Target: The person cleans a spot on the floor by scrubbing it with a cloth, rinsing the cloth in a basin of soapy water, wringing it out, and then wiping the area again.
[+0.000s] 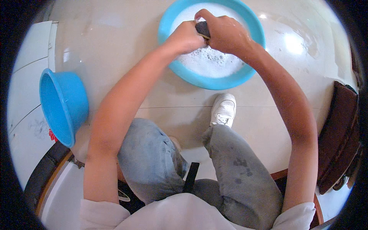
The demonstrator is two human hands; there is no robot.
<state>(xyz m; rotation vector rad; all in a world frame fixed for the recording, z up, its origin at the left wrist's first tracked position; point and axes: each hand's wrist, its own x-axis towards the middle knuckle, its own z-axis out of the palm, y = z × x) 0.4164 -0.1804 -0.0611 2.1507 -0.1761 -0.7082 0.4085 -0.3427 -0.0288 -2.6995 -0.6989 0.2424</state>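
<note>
Both hands meet over a round turquoise plastic basin (pixel 212 82) filled with white suds (pixel 198 64). Between them shows a small dark item (pixel 203 28) with a pale yellowish edge; its kind is hard to tell, since the fingers cover most of it. My left hand (pixel 188 37) is curled around its left side. My right hand (pixel 227 33) grips it from the right, thumb raised, with wet foam on the skin. Dark bubbles gather in the suds just below the hands.
A blue plastic tub (pixel 73 97) lies tipped on its side at the left, beside white panels (pixel 31 74). Dark brown padded furniture (pixel 339 138) stands at the right. A white sneaker (pixel 224 109) rests on the glossy tiled floor (pixel 115 57), which looks wet right of the basin.
</note>
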